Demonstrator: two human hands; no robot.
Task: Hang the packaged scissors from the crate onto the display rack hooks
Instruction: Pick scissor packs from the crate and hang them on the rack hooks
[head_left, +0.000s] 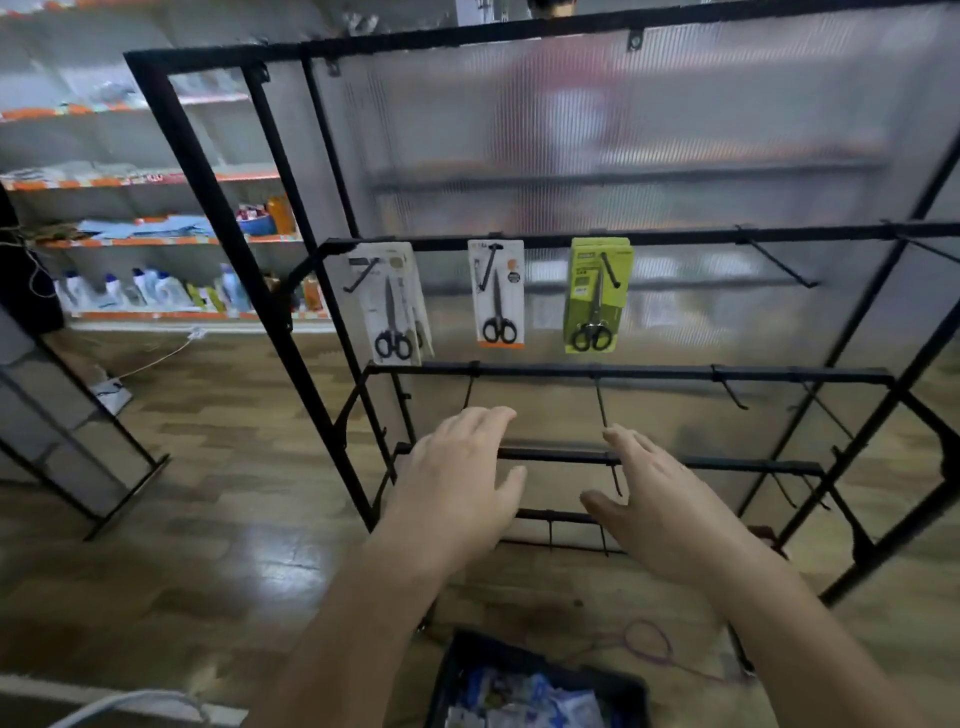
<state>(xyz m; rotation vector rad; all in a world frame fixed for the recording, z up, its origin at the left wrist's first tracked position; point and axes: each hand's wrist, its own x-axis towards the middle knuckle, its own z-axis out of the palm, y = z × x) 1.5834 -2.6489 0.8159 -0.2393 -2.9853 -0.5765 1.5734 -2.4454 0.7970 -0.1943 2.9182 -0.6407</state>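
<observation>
The black plastic crate (524, 656) runs off the bottom edge, its blue-and-white packs (524, 701) a blur. Behind the ribbed translucent panel (649, 119), only smeared reddish shapes. Print on the three hanging scissor cards (511, 306): too small to read.

I'm seeing a matt black metal rack (218, 218) backed by a ribbed, translucent plastic panel (675, 130). The scissor packs (506, 312) are looking like printed card, the wood-pattern floor (208, 519) is gleaming glossily, and the crate (449, 670) is looking like dark plastic.
</observation>
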